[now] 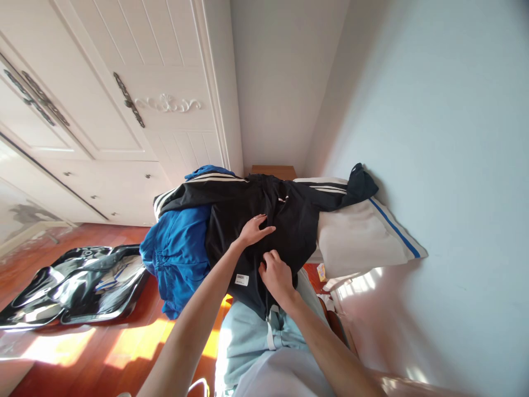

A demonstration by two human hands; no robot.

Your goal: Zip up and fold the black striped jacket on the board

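Observation:
A black jacket with white stripes along its sleeves lies spread out in front of me, its lower edge hanging toward my legs. My left hand rests on the middle of the jacket, fingers apart. Just below and to the right, my right hand is at the front of the jacket with its fingers curled together; what they pinch, if anything, is too small to make out. A white label shows near the hem. Blue clothing lies under the left sleeve, and white cloth with a blue stripe under the right one.
An open black suitcase holding bagged items lies on the wooden floor at the left. White cabinets stand behind it. A pale wall bounds the right side.

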